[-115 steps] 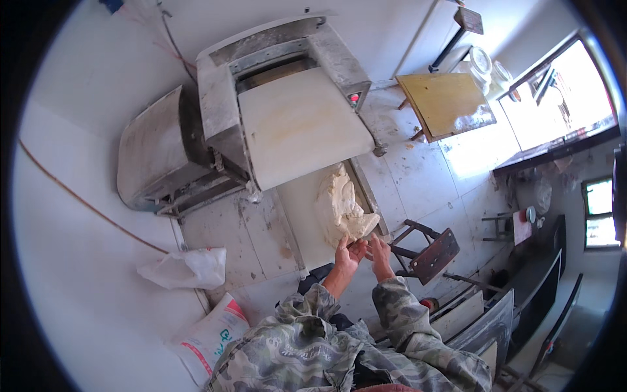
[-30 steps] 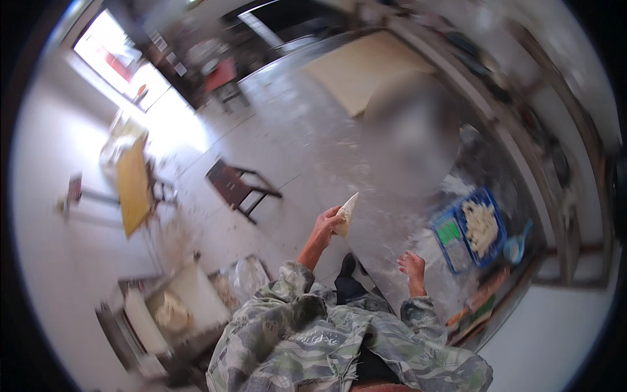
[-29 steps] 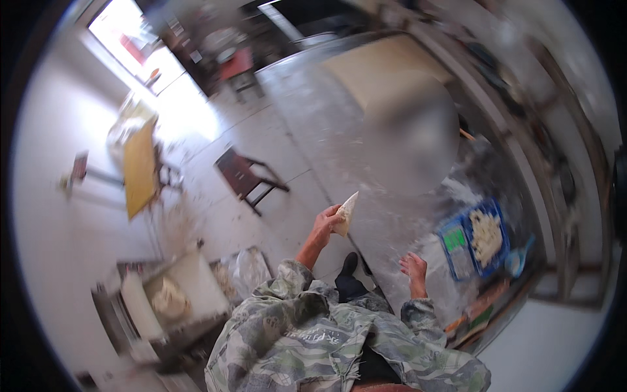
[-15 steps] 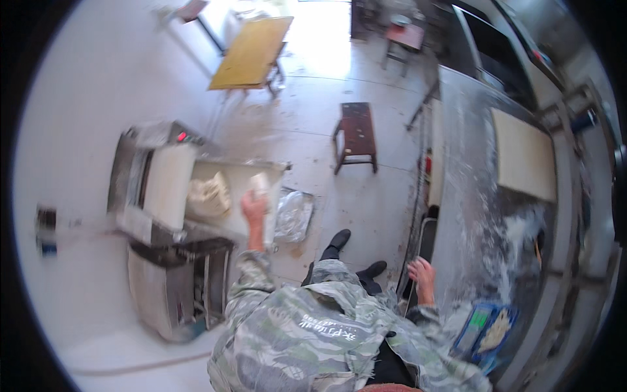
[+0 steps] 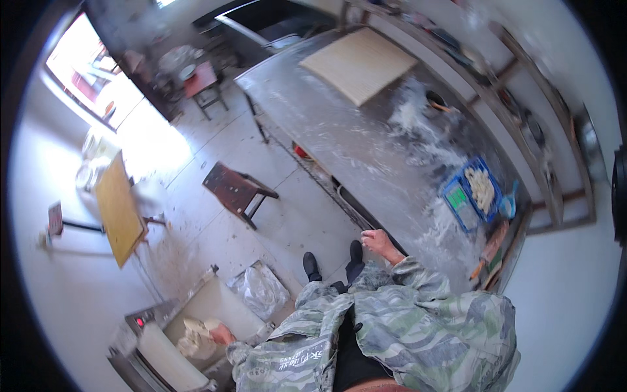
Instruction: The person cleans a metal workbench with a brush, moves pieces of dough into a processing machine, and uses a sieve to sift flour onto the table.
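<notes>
My left hand point(image 5: 223, 335) is low in the view, over the machine's pale feed tray. Its fingers meet the near end of a lump of cream-coloured dough point(image 5: 194, 340), and the fingertips are partly hidden. Behind the dough lies the white belt or roller section point(image 5: 166, 359) of a metal dough machine with a red light point(image 5: 140, 322). My right hand point(image 5: 380, 244) hangs by the edge of the steel worktable point(image 5: 307, 117), fingers loosely bent and apart, with nothing in them.
A pale board point(image 5: 359, 62) lies on the floury worktable. Near it are a blue basket point(image 5: 471, 193) with dough pieces and a brush-like tool point(image 5: 490, 251). A dark stool point(image 5: 235, 186), a tray with a plastic bag point(image 5: 260, 289) and a yellow board point(image 5: 119, 206) stand about the floor.
My view has swung to the right toward the worktable. The left hand, which held a pale piece above the tray, is now at the dough lump. The right hand remains beside the table edge.
</notes>
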`<state>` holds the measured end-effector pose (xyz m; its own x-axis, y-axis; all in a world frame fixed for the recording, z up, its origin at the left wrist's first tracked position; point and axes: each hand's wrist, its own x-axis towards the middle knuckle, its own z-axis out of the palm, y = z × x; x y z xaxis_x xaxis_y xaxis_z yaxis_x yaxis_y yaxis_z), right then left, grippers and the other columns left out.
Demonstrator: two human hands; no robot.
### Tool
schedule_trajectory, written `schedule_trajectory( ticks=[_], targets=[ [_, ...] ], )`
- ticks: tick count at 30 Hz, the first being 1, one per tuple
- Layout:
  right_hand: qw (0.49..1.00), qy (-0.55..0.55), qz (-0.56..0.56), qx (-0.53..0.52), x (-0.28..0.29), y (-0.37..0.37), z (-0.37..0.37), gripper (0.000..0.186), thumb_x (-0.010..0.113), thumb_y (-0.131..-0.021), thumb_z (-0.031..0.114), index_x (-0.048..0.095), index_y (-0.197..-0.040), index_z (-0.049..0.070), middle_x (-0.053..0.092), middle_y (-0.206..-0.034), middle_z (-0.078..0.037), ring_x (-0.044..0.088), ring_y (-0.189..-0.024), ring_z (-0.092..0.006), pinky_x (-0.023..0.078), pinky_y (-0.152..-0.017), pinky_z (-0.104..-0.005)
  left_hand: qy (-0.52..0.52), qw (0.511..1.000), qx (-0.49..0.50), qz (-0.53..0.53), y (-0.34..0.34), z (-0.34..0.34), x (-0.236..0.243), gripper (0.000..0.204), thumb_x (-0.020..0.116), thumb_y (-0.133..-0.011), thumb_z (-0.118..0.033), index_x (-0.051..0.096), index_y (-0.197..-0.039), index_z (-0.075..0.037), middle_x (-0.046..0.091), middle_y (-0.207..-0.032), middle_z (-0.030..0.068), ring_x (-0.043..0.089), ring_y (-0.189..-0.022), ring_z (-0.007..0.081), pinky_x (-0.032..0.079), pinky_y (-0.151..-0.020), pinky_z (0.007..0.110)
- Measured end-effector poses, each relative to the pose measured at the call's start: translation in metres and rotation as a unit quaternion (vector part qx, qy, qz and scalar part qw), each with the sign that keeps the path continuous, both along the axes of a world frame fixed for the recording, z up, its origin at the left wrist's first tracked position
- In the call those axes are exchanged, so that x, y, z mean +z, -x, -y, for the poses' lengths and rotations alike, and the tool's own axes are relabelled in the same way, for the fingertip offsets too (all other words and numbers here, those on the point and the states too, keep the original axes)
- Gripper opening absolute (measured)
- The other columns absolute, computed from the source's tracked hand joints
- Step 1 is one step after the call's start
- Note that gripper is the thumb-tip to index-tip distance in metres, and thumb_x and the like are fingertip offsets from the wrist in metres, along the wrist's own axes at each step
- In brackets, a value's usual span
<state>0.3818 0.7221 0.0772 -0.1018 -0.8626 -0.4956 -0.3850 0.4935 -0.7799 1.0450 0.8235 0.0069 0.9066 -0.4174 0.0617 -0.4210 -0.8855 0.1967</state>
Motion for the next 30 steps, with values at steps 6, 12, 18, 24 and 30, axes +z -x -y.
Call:
schedule_trajectory(
  ticks=[6, 12, 18, 24, 30],
  targets=[
    [0.983, 0.002, 0.002, -0.184, -0.045, 0.112, -0.101, 0.035, 0.062, -0.083, 0.021, 0.067, -0.108, -0.003, 0.066, -0.075, -0.005, 0.060, -0.063, -0.0105, 0.048, -0.054, -0.0257, 0.092, 0.966, -0.145, -0.192, 0.056, 0.080, -0.007, 0.042, 0.064, -0.075, -0.020, 0.061, -0.106, 0.008, 0.064, -0.093, 0.0231, 0.063, -0.090, 0.0373, 0.049, -0.082, 0.044],
    [0.891, 0.036, 0.012, -0.453, -0.056, 0.196, -0.193, 0.032, 0.062, -0.083, 0.021, 0.064, -0.104, -0.003, 0.065, -0.076, -0.005, 0.061, -0.065, -0.0119, 0.048, -0.053, -0.0256, 0.075, 0.806, -0.496, -0.315, 0.303, 0.203, -0.034, 0.045, 0.063, -0.079, -0.016, 0.059, -0.117, 0.008, 0.067, -0.102, 0.0179, 0.063, -0.092, 0.0263, 0.049, -0.085, 0.036],
    [0.741, 0.062, 0.104, -0.661, -0.069, 0.286, -0.255, 0.015, 0.063, -0.083, 0.018, 0.063, -0.085, 0.004, 0.061, -0.070, -0.003, 0.061, -0.061, -0.0126, 0.046, -0.047, -0.0252, 0.011, 0.570, -0.640, -0.515, 0.638, 0.221, -0.016, 0.042, 0.061, -0.082, -0.012, 0.058, -0.120, 0.006, 0.066, -0.112, 0.0172, 0.064, -0.101, 0.0246, 0.048, -0.088, 0.032],
    [0.631, 0.098, 0.161, -0.753, -0.073, 0.366, -0.252, 0.011, 0.062, -0.084, 0.016, 0.061, -0.089, 0.007, 0.059, -0.073, -0.001, 0.062, -0.063, -0.0143, 0.047, -0.046, -0.0274, -0.112, 0.479, -0.666, -0.561, 0.848, 0.194, -0.011, 0.048, 0.061, -0.083, -0.015, 0.055, -0.126, 0.005, 0.064, -0.118, 0.0206, 0.064, -0.103, 0.0260, 0.050, -0.086, 0.032],
    [0.624, 0.097, 0.151, -0.761, -0.099, 0.428, -0.243, 0.009, 0.062, -0.083, 0.014, 0.055, -0.078, 0.011, 0.056, -0.070, 0.000, 0.061, -0.064, -0.0140, 0.048, -0.045, -0.0289, -0.229, 0.502, -0.522, -0.650, 0.971, 0.171, -0.002, 0.063, 0.062, -0.084, -0.015, 0.041, -0.141, -0.001, 0.063, -0.113, 0.0086, 0.061, -0.096, 0.0214, 0.052, -0.078, 0.036]
  ],
)
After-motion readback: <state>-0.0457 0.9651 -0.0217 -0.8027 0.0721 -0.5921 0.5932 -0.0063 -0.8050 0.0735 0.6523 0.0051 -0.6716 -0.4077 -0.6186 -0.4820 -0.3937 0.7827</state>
